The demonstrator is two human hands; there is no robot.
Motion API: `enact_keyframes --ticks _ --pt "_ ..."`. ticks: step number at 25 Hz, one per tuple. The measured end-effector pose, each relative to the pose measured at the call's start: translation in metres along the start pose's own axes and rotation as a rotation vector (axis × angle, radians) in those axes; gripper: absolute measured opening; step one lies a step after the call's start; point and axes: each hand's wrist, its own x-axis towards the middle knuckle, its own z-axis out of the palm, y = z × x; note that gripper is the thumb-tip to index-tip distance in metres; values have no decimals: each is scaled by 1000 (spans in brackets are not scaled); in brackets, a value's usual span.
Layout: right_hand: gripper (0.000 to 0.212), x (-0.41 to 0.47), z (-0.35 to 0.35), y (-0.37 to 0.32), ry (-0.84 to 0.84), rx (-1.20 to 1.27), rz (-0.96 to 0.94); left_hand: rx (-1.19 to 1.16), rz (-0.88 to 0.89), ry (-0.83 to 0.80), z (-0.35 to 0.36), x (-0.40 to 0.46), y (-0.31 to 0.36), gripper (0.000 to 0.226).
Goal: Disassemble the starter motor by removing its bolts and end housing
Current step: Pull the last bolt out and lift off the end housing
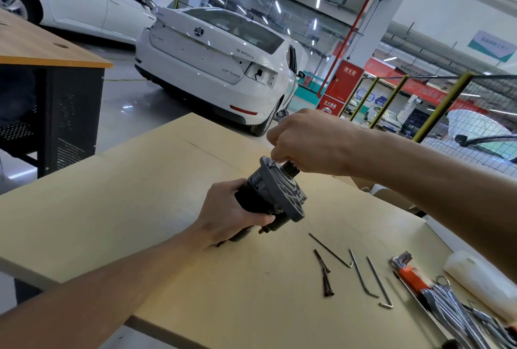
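**Two hands work on a starter motor above a workbench**

Landmark: the starter motor, held tilted just above the middle of a pale wooden workbench. Far left of the motor stands a second bench w/ an orange-edged top; behind that, white cars on a shiny shop floor. Just left of the motor, the left hand wraps its fingers round the dark cylindrical body, thumb on top. The grey end housing is on the motor's upper right end, facing up and away. Directly above that end, the right hand has fingers curled tight, pinching something small at the housing rim; can't tell what it is. Right of and below the motor, on the bench: dark long bolts, then three bent hex keys, then an orange-holder hex key set, wrenches in a tray, and a white roll at far right.
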Motion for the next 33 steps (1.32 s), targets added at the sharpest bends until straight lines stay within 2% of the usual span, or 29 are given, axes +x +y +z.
enact_keyframes --ticks 5,8,11,14,20,23,26,29,31,33 --pt "10 7 1 6 51 54 21 7 -6 4 0 1 -2 59" --pt "16 7 4 10 54 112 64 -12 -14 -3 0 0 -1 67" --pt "31 2 9 12 -32 235 115 -20 -8 -9 0 0 0 66" --pt "25 -2 11 14 -50 343 135 -23 -6 -3 -1 1 -3 58" --pt "28 -1 9 4 56 106 31 5 -10 5 0 2 -5 56" --pt "13 4 5 3 65 68 14 3 -25 -1 0 2 -5 54" --pt "16 1 6 4 119 129 56 3 -27 -10 0 2 -5 54" --pt "20 -2 7 16 181 253 198 -8 -25 -7 0 2 -4 58" --pt "31 3 6 19 82 454 318 4 -20 -12 0 2 -4 58" --pt "40 8 8 17 -85 517 358 17 -17 -17 2 1 -4 54"
